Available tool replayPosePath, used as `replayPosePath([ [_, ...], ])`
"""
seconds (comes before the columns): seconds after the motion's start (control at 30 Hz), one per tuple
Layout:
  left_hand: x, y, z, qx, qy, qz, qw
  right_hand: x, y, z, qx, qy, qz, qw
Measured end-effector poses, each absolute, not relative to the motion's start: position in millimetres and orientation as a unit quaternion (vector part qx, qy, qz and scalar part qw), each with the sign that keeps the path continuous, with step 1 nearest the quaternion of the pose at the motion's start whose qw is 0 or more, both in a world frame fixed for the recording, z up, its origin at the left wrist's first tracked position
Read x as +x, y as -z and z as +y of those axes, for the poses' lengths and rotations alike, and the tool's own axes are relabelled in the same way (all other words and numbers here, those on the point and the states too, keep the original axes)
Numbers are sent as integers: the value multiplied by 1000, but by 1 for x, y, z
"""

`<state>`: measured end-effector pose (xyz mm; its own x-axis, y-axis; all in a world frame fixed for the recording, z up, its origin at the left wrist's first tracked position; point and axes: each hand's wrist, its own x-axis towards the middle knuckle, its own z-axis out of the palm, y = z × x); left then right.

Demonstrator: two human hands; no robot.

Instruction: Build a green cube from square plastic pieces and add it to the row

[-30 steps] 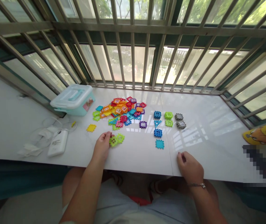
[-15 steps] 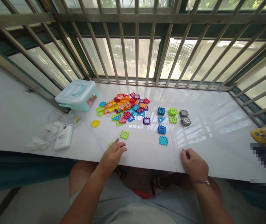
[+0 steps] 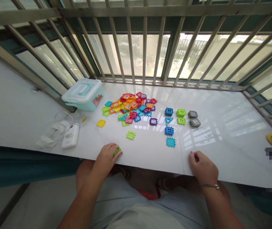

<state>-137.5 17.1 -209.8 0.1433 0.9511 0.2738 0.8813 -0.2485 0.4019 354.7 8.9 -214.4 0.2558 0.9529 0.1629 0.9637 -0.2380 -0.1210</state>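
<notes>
A metal window grille (image 3: 145,11) spans the top of the frame, above a glossy white tabletop (image 3: 145,156) crossing the middle. A heap of interlocking plastic tiles (image 3: 128,106), mostly orange, red, yellow and turquoise, lies just above the frame's centre. At upper left stands a lidded storage box (image 3: 82,103), pale turquoise; its side carries a picture label (image 3: 97,99) too small to read.

At lower right, the right hand (image 3: 204,167) rests at the table's edge, curled into a loose fist with nothing visible inside. At lower left of centre, the left hand (image 3: 106,155) is partly open, thumb apart from the fingers, around a lime-green tile (image 3: 117,150) near the front edge; whether it pinches the tile, I cannot tell.

A white power bank (image 3: 70,136) lies at left, its printing illegible, beside a white cable (image 3: 69,118). Right of centre are short stacks in blue (image 3: 169,130), green (image 3: 181,112) and grey (image 3: 194,123). A bracelet (image 3: 210,185) circles the right wrist. Single tiles lie below the heap: purple (image 3: 153,121), yellow (image 3: 101,123) and an openwork green one (image 3: 131,135).
</notes>
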Motion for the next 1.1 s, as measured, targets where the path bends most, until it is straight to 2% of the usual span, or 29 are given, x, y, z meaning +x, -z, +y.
replayPosePath([
  [0.17, -135, 202, 29, 735, -257, 623, 73, 354, 213, 10, -794, 19, -599, 101],
  [0.3, -115, 192, 22, 764, -305, 564, 72, 354, 214, 9, -792, 23, -602, 102],
  [0.4, -93, 190, 3, 838, -264, 462, 119, 353, 213, 9, -788, 26, -607, 100],
  [0.5, -72, 194, -14, 883, -213, 400, 121, 353, 213, 9, -787, 24, -609, 100],
  [0.63, -62, 201, -20, 860, -254, 409, 166, 353, 213, 9, -787, 21, -608, 97],
  [0.73, -67, 206, -9, 736, -340, 520, 270, 352, 213, 10, -789, 17, -606, 102],
  [0.83, -77, 213, 16, 482, -434, 644, 405, 352, 213, 10, -790, 16, -604, 107],
  [0.97, -88, 216, 44, 251, -496, 634, 537, 353, 213, 9, -788, 12, -608, 99],
  [1.1, -89, 213, 47, 210, -504, 616, 567, 353, 213, 9, -787, 14, -608, 99],
])
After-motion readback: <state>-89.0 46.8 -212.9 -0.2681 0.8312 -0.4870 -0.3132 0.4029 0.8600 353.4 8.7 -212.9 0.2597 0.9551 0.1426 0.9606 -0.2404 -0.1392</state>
